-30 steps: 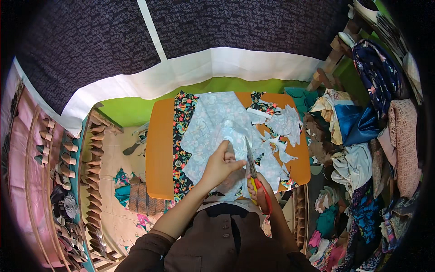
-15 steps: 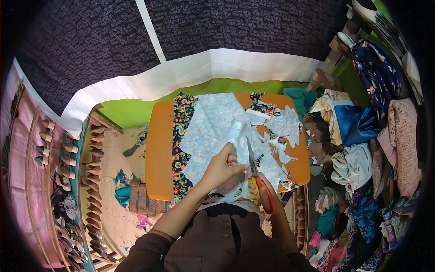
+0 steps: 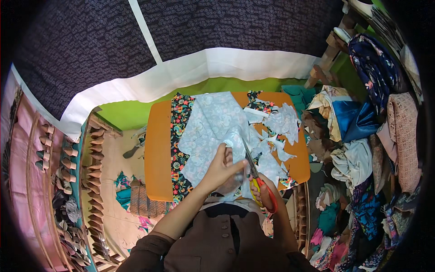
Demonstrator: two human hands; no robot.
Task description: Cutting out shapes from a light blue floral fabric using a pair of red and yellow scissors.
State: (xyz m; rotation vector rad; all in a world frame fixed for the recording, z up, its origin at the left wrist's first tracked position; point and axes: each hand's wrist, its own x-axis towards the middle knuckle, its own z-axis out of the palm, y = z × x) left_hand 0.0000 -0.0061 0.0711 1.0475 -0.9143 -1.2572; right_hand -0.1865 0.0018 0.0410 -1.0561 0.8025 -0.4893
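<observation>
Since a second ago the scissors (image 3: 253, 170) have advanced along the pale blue fabric (image 3: 210, 131) on the orange table (image 3: 156, 149). Right hand (image 3: 265, 195) is clamped on their handles, while left hand (image 3: 222, 167) pinches the cloth, keeping it taut beside the blades.

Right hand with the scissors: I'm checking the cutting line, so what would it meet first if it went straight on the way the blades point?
The right hand points the scissors up the table; first in line is the light blue floral cloth at the blade tips, though depth is unclear.
</observation>
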